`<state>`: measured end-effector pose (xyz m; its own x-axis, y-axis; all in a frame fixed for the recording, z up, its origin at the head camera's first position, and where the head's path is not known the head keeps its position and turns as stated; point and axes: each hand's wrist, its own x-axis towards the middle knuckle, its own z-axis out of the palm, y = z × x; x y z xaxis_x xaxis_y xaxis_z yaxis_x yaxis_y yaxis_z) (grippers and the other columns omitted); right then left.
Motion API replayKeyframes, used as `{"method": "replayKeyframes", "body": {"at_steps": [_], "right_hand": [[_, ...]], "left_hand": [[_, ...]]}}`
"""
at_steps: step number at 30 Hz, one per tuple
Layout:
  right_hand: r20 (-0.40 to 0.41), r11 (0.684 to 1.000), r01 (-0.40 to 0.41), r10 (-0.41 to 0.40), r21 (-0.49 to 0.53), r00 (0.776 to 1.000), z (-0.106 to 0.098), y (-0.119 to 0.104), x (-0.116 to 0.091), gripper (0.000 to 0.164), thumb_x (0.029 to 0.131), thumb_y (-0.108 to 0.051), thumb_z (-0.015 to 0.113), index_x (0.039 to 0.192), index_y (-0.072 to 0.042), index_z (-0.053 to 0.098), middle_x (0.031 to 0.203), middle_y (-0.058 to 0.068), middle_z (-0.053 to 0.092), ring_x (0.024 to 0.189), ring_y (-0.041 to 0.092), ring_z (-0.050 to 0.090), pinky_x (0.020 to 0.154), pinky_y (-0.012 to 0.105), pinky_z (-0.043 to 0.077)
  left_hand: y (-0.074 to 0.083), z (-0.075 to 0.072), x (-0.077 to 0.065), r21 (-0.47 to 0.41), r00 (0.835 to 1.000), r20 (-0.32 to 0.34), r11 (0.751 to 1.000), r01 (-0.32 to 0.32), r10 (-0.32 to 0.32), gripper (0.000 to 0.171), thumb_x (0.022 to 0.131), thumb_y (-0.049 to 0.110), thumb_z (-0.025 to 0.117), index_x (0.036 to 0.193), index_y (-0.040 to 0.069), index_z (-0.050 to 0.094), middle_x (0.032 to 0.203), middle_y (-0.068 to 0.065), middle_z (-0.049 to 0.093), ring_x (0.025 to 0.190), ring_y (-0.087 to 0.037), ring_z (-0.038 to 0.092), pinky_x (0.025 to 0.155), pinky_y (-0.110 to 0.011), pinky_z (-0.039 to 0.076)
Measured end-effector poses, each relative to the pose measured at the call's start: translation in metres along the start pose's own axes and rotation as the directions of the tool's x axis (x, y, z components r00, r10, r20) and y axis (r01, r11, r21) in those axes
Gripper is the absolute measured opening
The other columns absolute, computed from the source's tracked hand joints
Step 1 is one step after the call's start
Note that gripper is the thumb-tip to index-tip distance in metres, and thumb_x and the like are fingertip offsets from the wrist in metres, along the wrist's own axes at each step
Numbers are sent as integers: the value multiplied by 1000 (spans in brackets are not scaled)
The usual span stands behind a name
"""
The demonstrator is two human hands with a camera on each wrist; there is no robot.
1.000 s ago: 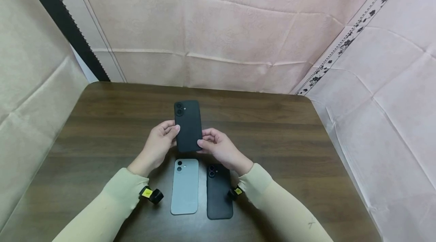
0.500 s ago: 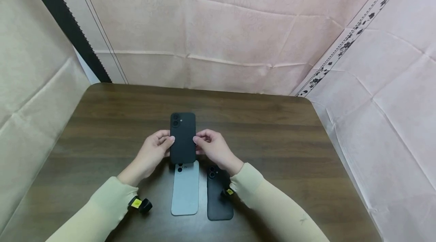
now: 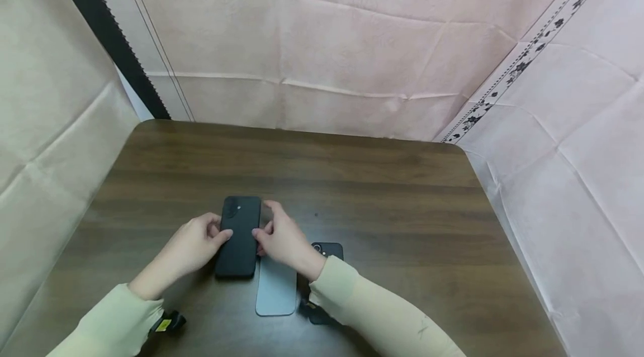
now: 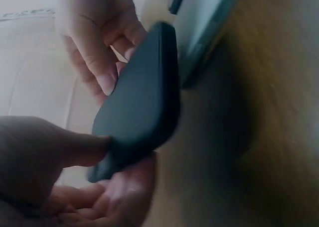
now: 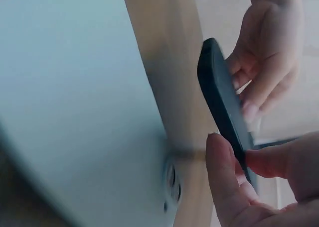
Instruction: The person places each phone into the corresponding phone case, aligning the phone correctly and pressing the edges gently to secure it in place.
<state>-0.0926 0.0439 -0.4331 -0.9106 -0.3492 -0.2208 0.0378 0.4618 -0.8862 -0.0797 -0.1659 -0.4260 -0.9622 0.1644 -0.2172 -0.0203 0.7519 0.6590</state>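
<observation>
A black phone point(image 3: 237, 245), back side up, is held at its long edges by both hands, left of the other phones. My left hand point(image 3: 193, 241) pinches its left edge, thumb on top and fingers beneath, as the left wrist view shows. On the opposite edge my right hand point(image 3: 285, 241) pinches it with the thumb and curled fingers, while the index finger extends near the top corner. The right wrist view shows the phone point(image 5: 222, 95) tilted above the tabletop. Beside it lies a light blue phone point(image 3: 276, 290), its upper end covered by the right hand.
A second dark phone point(image 3: 333, 251) lies to the right, mostly hidden under the right forearm. The brown wooden table point(image 3: 382, 195) ends at pale cloth hangings point(image 3: 327, 55) behind and on both sides. A wrist camera point(image 3: 171, 320) sits on the left sleeve.
Both hands have brought the black phone toward the body and to the left, off the light blue phone and down beside it. The right forearm now covers more of the second dark phone.
</observation>
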Motion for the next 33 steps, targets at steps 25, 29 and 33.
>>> {"method": "replayKeyframes", "body": {"at_steps": [25, 29, 33], "right_hand": [[146, 902, -170, 245, -397, 959, 49, -15, 2, 83, 82, -29, 79, 145, -11, 28, 68, 3, 59, 46, 15, 60, 45, 26, 48], [136, 868, -160, 250, -471, 959, 53, -22, 3, 72, 83, -30, 79, 137, -8, 36, 67, 3, 58, 45, 13, 59, 43, 25, 48], [136, 823, -140, 254, -551, 957, 54, -27, 3, 64, 83, -31, 78, 129, -7, 41, 67, 2, 57, 46, 12, 59, 42, 24, 47]], "left_hand": [[-23, 7, -13, 171, 978, 208, 985, -32, -4, 93, 83, 44, 75, 141, -7, 23, 115, -34, 58, 93, -32, 63, 73, -46, 50], [-21, 4, -15, 179, 976, 219, 983, -39, -2, 94, 81, 46, 75, 140, -6, 24, 109, -30, 60, 87, -29, 62, 70, -44, 49], [-19, 6, -15, 193, 975, 224, 980, -41, -3, 94, 80, 45, 76, 139, -7, 25, 105, -29, 62, 85, -27, 62, 69, -43, 49]]}}
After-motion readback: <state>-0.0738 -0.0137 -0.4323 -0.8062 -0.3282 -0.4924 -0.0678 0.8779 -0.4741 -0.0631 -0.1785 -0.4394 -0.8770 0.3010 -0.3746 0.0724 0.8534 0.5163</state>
